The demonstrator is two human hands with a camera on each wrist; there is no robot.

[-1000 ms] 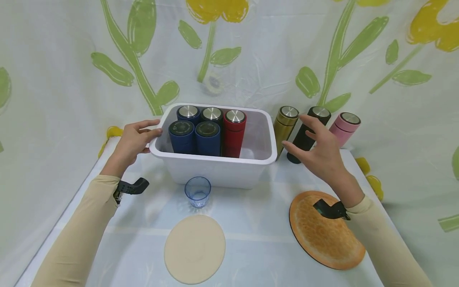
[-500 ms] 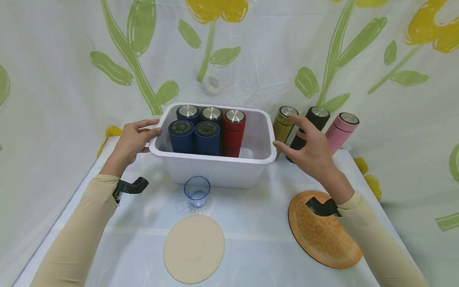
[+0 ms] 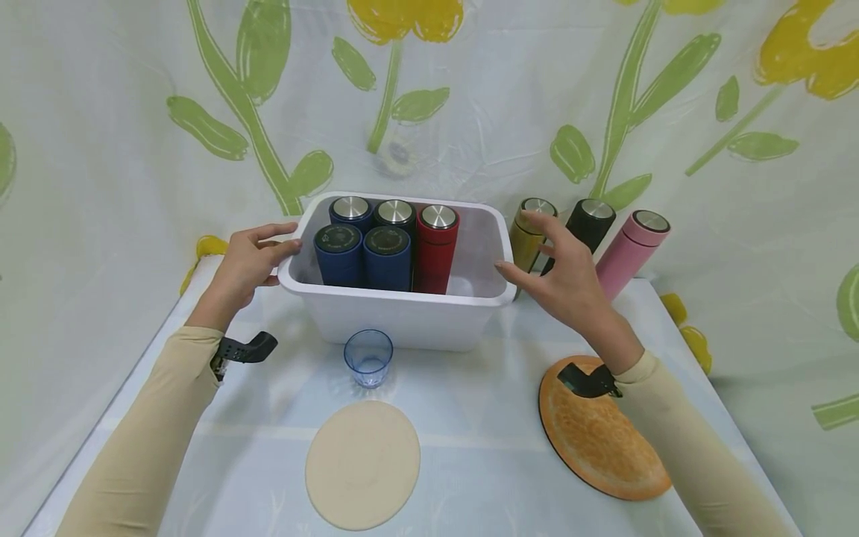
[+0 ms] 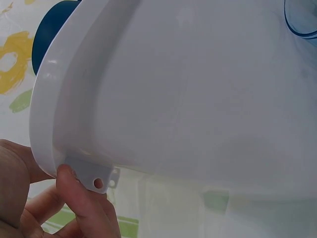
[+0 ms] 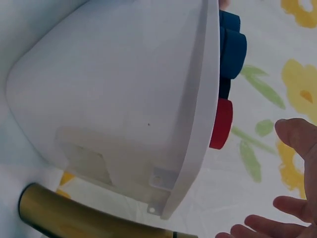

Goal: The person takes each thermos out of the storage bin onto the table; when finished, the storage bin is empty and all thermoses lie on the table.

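Head view: smooth white plastic bin (image 3: 403, 321) holds cylindrical flasks (image 3: 389, 257).

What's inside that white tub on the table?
The white tub holds five upright flasks: three blue flasks, a black flask and a red flask. Its right part shows bare floor; the flasks hide the floor beneath them.

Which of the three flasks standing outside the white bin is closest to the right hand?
The gold flask, leftmost of the three beside the bin; the right hand reaches just in front of it.
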